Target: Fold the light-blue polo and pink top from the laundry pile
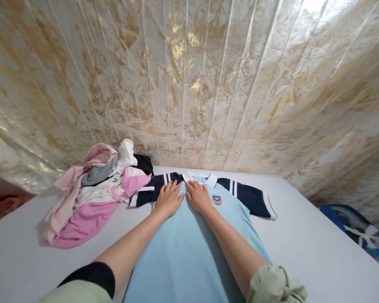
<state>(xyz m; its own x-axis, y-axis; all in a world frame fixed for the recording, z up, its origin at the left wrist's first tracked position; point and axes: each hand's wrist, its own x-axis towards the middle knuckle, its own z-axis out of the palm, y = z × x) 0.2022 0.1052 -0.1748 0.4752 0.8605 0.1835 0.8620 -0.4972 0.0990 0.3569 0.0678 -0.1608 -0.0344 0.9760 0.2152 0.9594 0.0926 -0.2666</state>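
Observation:
A light blue polo shirt [189, 248] with navy sleeves, white stripes, a white collar and an orange chest badge lies spread flat on the white table [303, 244], collar toward the wall. My left hand [168, 198] rests palm down on the shirt's chest just below the collar, fingers together. My right hand [199, 196] lies flat beside it, fingertips almost touching the left hand's. Neither hand grips the fabric.
A loose heap of pink, white, grey and black clothes [94, 189] sits on the table to the left of the shirt. A gold-and-white marbled wall [189, 84] stands right behind. A blue bag [356, 231] lies off the table's right edge.

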